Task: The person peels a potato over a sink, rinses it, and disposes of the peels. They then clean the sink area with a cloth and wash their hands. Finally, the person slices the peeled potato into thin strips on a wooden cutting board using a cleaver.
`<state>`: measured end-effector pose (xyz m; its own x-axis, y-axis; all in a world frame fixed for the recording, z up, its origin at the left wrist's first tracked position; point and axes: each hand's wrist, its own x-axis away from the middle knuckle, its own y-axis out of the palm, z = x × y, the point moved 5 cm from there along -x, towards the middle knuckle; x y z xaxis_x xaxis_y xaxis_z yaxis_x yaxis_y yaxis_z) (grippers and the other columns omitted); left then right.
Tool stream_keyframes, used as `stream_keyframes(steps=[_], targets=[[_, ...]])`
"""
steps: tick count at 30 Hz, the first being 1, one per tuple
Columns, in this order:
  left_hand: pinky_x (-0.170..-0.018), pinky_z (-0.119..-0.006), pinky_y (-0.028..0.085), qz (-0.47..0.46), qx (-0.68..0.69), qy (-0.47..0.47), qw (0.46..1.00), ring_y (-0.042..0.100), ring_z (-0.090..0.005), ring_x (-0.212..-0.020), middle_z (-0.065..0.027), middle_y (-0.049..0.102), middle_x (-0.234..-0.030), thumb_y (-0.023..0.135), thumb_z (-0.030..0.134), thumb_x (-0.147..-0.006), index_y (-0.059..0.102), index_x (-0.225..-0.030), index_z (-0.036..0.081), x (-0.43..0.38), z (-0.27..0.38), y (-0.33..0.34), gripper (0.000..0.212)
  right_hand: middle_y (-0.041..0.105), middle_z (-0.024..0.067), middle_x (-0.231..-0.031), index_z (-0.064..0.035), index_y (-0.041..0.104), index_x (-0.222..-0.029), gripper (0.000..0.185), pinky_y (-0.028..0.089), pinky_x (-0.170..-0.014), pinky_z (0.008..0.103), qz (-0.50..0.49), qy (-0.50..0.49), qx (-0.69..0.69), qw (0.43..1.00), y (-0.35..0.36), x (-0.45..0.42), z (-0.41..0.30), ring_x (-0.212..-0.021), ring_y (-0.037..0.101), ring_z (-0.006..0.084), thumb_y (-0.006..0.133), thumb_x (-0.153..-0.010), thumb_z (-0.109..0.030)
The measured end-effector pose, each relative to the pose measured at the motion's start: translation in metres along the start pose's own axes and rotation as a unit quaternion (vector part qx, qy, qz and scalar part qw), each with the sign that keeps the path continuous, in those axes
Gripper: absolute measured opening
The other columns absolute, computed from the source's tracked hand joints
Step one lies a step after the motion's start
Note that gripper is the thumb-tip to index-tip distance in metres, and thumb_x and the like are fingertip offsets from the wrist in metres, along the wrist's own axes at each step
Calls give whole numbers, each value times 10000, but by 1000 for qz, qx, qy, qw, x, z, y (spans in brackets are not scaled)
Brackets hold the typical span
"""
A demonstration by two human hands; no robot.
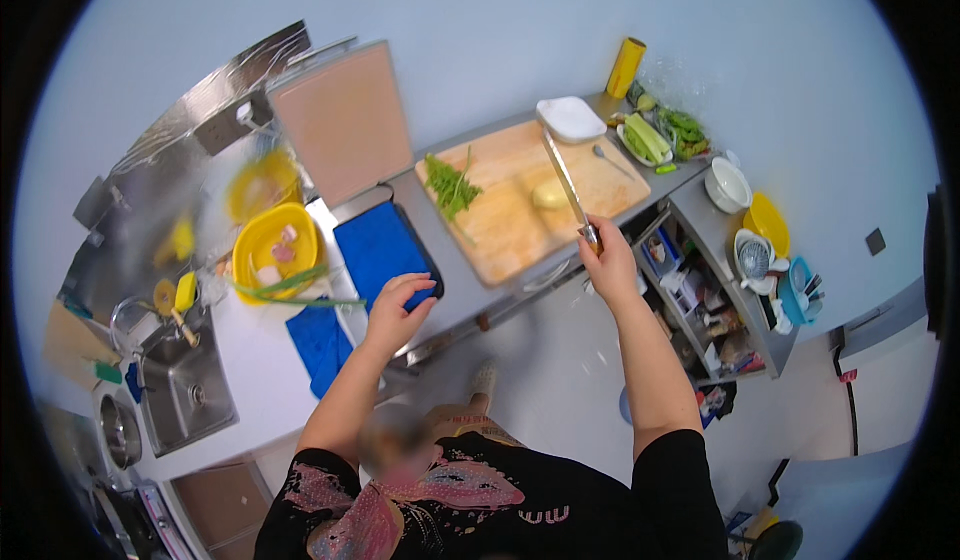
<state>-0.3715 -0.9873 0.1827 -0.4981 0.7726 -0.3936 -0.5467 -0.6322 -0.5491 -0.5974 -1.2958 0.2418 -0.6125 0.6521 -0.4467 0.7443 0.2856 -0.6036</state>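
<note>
In my right hand (609, 260) a long knife (564, 173) is gripped by its handle, its blade pointing up and away over a wooden cutting board (495, 248). A peeled potato (549, 193) lies on the board just left of the blade. Leafy green herbs (450, 187) rest at the board's left side, and a spoon (613, 161) lies near its right edge. My left hand (397, 308) is held over the near edge of a blue cloth (379, 248) on a dark flat object, fingers apart and nothing in them; whether it touches the cloth is unclear.
At the left are a yellow basin (244, 248) with pinkish pieces and green onion across it, another blue cloth (319, 346) and a sink (191, 398). Behind stand an upright board (341, 121), a white dish (571, 118) and vegetables (646, 140). Bowls (727, 185) line the right shelf.
</note>
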Motion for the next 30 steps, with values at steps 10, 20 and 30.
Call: stream_keyframes(steps=[10, 20, 30], targets=[[-1062, -438, 473, -90, 4, 85, 992, 566, -362, -1257, -137, 618, -1382, 795, 235, -852, 666, -1257, 82, -215, 14, 172, 452, 725, 135, -1009, -123, 694, -1201, 328, 544, -799, 445, -97, 100, 178, 974, -19, -139, 136, -918, 700, 346, 712, -901, -255], [-1185, -510, 335, -119, -164, 76, 976, 420, -349, -1439, -139, 469, -1550, 772, 263, -857, 555, -1424, 108, -267, -35, 278, 626, 632, 95, -859, -172, 663, -1300, 435, 539, -713, 449, -203, -201, 196, 938, 65, -210, 217, -825, 640, 320, 729, -870, -184], [-1180, -490, 367, -115, -121, -4, 986, 478, -353, -1386, -151, 548, -1447, 745, 28, -755, 589, -1361, 91, -287, -11, 278, 629, 600, 106, -809, -133, 734, -1166, 310, 497, -646, 461, -247, -242, 93, 934, 98, -221, 278, -755, 611, 320, 683, -861, -113]])
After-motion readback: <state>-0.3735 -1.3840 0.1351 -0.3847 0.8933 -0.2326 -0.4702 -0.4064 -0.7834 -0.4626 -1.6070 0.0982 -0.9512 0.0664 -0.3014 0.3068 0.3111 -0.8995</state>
